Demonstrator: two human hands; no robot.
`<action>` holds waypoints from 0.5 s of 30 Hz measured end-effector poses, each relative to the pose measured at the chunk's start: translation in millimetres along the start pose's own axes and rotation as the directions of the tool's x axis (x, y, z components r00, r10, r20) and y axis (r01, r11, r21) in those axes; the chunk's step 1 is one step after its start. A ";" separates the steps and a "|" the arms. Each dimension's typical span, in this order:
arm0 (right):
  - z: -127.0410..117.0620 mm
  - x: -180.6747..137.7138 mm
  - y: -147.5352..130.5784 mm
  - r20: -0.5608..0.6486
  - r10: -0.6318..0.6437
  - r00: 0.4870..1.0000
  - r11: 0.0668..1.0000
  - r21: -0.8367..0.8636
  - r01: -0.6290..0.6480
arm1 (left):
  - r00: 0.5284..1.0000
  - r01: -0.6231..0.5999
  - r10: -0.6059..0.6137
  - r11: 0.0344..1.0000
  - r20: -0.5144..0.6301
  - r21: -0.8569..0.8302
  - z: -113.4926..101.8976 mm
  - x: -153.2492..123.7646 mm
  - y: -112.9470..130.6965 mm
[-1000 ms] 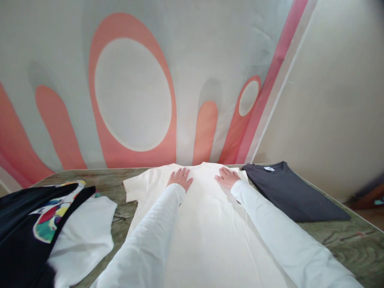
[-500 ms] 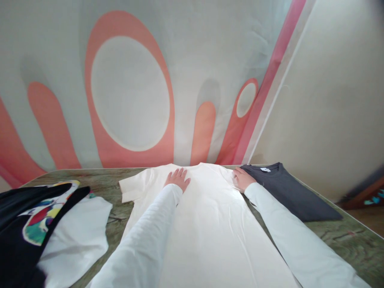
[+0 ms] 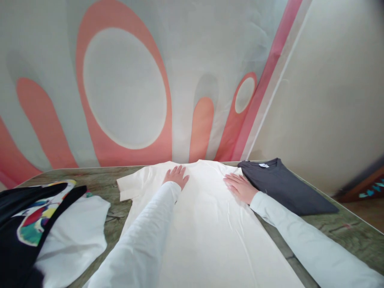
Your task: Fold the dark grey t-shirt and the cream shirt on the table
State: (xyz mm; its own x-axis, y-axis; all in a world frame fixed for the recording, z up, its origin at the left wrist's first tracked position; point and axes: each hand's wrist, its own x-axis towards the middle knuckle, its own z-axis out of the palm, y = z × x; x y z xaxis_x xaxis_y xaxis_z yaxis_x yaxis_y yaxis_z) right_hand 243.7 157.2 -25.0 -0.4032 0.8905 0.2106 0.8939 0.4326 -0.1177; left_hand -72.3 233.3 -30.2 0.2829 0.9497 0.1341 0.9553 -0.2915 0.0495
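A cream T-shirt (image 3: 207, 224) lies spread flat on the table (image 3: 336, 232), its collar toward the wall. My left hand (image 3: 176, 176) rests flat on it near the collar, fingers stretched out. My right hand (image 3: 240, 187) lies flat on the shirt's right shoulder area, fingers pointing left, close to the folded dark grey shirt (image 3: 285, 186). Both arms wear white long sleeves. Neither hand holds anything.
At the left lie a white garment (image 3: 75, 236) and a black garment with a colourful print (image 3: 27, 224). The folded dark grey shirt sits at the right rear. A wall with pink and grey shapes (image 3: 126, 88) rises behind the table's far edge.
My right hand slid from beside the collar out to the shirt's right shoulder, then back a little inward and toward me. My left hand stayed near the collar.
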 end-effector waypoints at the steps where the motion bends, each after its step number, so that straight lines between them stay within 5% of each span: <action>1: -1.9 -4.2 5.8 -0.048 0.037 0.998 0.999 -0.014 -0.038 | 1.000 0.002 -0.002 1.000 0.003 0.000 -0.5 -0.3 -0.2; 5: -17.5 -14.2 32.3 -0.233 0.191 0.954 0.982 0.050 -0.184 | 0.999 0.019 -0.019 1.000 0.029 0.024 -19.4 -1.4 4.1; 10: -27.7 -16.0 41.6 -0.178 0.362 0.915 0.930 0.128 -0.343 | 0.987 -0.162 0.162 0.987 0.012 0.004 -79.4 -19.8 59.3; 12: -25.3 -15.2 39.2 -0.138 0.413 0.900 0.905 0.167 -0.390 | 0.928 -0.362 0.370 0.924 0.049 -0.120 -93.3 -35.8 97.5; 15: -19.1 -14.0 34.1 -0.086 0.424 0.902 0.882 0.264 -0.390 | 0.802 -0.531 0.568 0.820 0.184 -0.215 -86.4 -56.9 151.4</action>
State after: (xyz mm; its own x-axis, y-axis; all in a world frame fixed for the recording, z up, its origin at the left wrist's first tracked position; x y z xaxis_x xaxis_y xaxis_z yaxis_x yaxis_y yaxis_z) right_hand 283.6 156.9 -13.4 0.0319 0.9743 0.2232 0.8942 0.0719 -0.4419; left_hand 48.8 125.3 55.2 0.7854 0.6172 -0.0467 0.6143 -0.7679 0.1817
